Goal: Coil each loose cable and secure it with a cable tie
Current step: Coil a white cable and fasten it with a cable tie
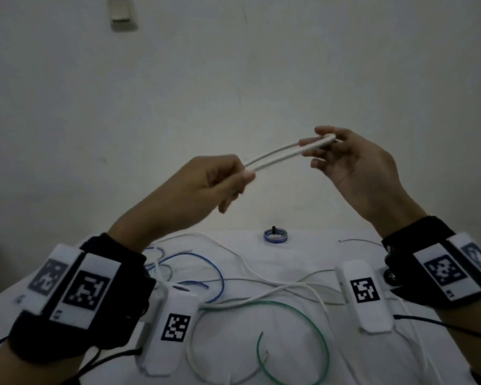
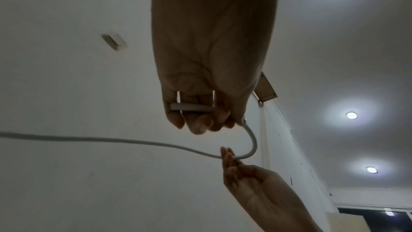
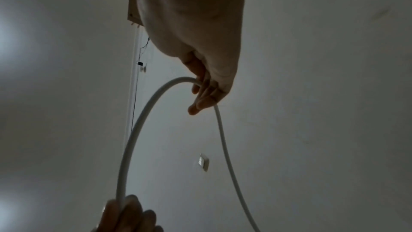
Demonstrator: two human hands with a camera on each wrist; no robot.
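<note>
**A:** How much of the job is done?

**B:** Not much, I think. I can see only one finished coil. It is the small blue and white coil at the far side of the bench, with something dark around it that looks like a tie.

**A:** What are the hands doing?

**B:** They hold a white cable up in the air, above the bench. The left hand has its fingers curled around one end of a long loop. In the left wrist view a short white piece lies across those fingers.

**A:** And the other hand?

**B:** The right hand pinches the other end of the loop, where the cable bends back. Its thumb and first fingers squeeze the bend, and its other fingers are loose.

**A:** So that cable is being coiled?

**B:** It looks like the first turn or two. In the right wrist view more of the cable hangs down below the hand, so there is more to wind. No tie is on it yet.

**A:** What is left on the bench?

**B:** Lots. A loose blue cable lies on the left. A green cable curves near the front. More white cables cross the middle, all tangled over each other. A thin dark wire lies at the far right. It may be a tie, but I cannot tell.

**A:** So most still need coiling?

**B:** Yes, I would say so.
</note>
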